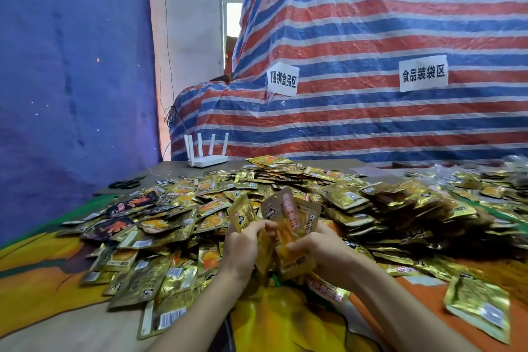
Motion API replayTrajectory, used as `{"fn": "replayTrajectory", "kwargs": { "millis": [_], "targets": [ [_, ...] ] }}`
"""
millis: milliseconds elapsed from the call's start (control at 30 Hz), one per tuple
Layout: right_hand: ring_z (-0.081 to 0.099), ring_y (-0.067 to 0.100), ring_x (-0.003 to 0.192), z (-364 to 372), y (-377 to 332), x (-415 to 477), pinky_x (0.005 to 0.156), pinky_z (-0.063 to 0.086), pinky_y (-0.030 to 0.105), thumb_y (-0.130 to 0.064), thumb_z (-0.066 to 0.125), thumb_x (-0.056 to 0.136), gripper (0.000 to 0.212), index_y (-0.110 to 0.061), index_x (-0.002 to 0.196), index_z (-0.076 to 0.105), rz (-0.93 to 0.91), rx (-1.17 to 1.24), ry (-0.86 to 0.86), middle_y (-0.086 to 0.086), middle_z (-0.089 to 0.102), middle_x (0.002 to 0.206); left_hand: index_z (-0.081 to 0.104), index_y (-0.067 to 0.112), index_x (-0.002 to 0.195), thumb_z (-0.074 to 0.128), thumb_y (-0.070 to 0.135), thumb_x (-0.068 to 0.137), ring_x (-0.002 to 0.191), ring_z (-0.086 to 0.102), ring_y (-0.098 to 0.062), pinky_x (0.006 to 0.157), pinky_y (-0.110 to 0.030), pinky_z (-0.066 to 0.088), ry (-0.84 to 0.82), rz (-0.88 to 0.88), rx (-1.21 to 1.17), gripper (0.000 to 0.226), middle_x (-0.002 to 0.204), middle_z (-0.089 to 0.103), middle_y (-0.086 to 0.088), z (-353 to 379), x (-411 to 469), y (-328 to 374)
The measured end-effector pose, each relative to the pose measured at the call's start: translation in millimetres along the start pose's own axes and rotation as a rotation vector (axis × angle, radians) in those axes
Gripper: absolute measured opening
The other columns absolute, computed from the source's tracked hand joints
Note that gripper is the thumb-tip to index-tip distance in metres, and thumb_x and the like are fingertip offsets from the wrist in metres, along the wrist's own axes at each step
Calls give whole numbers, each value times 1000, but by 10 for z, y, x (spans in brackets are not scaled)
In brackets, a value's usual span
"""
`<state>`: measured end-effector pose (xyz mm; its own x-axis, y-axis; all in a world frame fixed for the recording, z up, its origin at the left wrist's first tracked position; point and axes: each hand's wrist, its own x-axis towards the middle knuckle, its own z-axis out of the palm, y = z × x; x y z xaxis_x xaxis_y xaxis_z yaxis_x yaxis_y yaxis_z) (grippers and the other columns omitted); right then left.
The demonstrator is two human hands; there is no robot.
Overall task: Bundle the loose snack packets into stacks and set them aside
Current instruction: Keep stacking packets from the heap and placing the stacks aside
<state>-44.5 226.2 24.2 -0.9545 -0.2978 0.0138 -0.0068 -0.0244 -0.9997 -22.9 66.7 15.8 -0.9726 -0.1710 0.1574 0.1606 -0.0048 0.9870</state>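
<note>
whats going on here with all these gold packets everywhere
A person is sorting snack packets at a table. The left hand and right hand together grip a small bunch of packets, held upright just above the loose pile that covers most of the surface. Packets to the right look more neatly stacked, though it is blurry there. Black scissors and a white router sit at the far left.

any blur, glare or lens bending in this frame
Head view: the handful of gold foil snack packets gripped by the left hand and right hand is motion-blurred; glare glints off the heap of loose gold packets; the wide lens seems to bow the red-blue striped tarpaulin; the white router looks sharp.
</note>
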Motion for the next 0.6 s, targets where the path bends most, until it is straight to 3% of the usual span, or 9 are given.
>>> {"fn": "replayTrajectory", "kwargs": {
  "millis": [67,133,167,267,333,367,433,500,600],
  "targets": [
    [64,40,108,-19,-6,17,87,57,57,22,49,82,52,-17,115,56,-18,-11,30,22,65,115,82,16,83,57,21,94,88,71,-22,74,-32,55,50,13,-75,27,82,78,-4,-15,13,5],
    [64,37,107,-13,-21,16,90,55,57,23,47,80,55,-24,108,53,-51,4,84,20,66,112,75,5,106,56,10,93,92,71,-31,92,-49,55,79,37,-119,23,86,77,-10,-30,69,-36],
    [66,35,105,-10,-25,17,92,54,57,22,47,80,53,-24,107,50,-67,25,107,20,67,111,67,3,119,56,4,91,89,70,-32,91,-52,54,74,61,-137,30,87,76,-11,-35,78,-41],
    [67,27,91,40,-22,-7,74,61,39,6,57,85,43,-20,118,50,-165,7,139,15,65,105,46,45,134,58,-3,90,72,61,-23,64,-35,55,51,197,-133,66,94,61,-16,-39,67,-22],
    [63,22,90,116,-21,-41,60,54,24,-17,65,78,53,-22,128,48,-254,-52,149,8,63,106,39,65,126,68,19,93,87,65,-30,75,-41,57,36,251,-67,64,114,56,-26,2,34,-5],
    [64,21,91,153,-3,-41,63,55,25,-24,64,72,59,-25,129,49,-286,-44,138,6,64,109,38,68,125,73,34,91,104,64,-36,86,-47,57,20,267,-43,60,131,51,-28,33,5,0],
    [69,25,99,242,40,-30,81,59,38,-29,64,72,58,-27,129,53,-315,29,88,7,69,114,40,73,120,74,57,80,119,60,-33,87,-43,59,-18,302,-32,55,152,41,-10,87,-39,-5],
    [71,31,105,335,90,-19,91,57,48,-37,66,79,53,-23,129,56,-327,106,38,10,72,115,42,71,120,68,75,72,124,58,-24,91,-41,58,-32,349,-54,55,146,49,8,130,-56,-20],
    [71,30,106,468,167,-9,94,55,51,-58,75,75,73,-8,126,60,-295,272,30,14,73,112,40,47,134,58,96,53,98,69,-3,80,-18,55,-116,395,-72,97,101,72,23,174,-34,-79]
  ]
}}
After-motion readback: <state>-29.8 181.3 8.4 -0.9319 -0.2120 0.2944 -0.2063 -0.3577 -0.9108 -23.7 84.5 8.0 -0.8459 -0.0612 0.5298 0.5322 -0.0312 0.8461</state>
